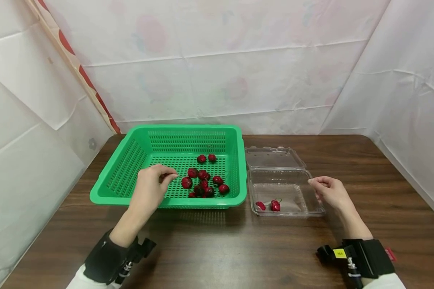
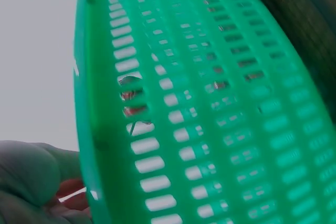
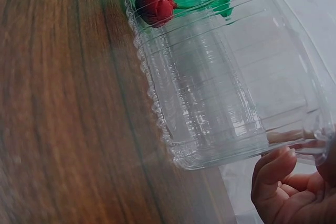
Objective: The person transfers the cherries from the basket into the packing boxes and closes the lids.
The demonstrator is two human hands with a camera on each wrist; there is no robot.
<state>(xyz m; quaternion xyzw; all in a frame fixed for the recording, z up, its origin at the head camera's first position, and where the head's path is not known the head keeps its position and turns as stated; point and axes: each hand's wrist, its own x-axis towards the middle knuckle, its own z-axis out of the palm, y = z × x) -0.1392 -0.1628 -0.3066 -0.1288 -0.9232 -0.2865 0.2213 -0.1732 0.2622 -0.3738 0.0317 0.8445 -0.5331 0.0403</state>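
Observation:
In the head view my left hand (image 1: 152, 186) is over the front of a green basket (image 1: 112, 196). Its thumb and forefinger meet right beside a cherry (image 1: 186, 182), apparently pinching its thin stem, which barely shows. Several dark red cherries (image 1: 202, 174) lie on the basket floor. My right hand (image 1: 330, 192) pinches the right edge of a clear plastic clamshell box (image 1: 285, 190), its lid folded back. Inside that box, at the front left, lie two cherries (image 1: 275, 205). The right wrist view shows the thumb and fingers (image 3: 278, 169) at the box's wall.
Basket and box stand side by side on a brown wooden table (image 1: 217, 249). Pale sheets (image 1: 220, 60) hang behind the table and along both sides. The basket's slotted wall (image 2: 173, 114) blocks much of the left wrist view, with red patches showing through the slots.

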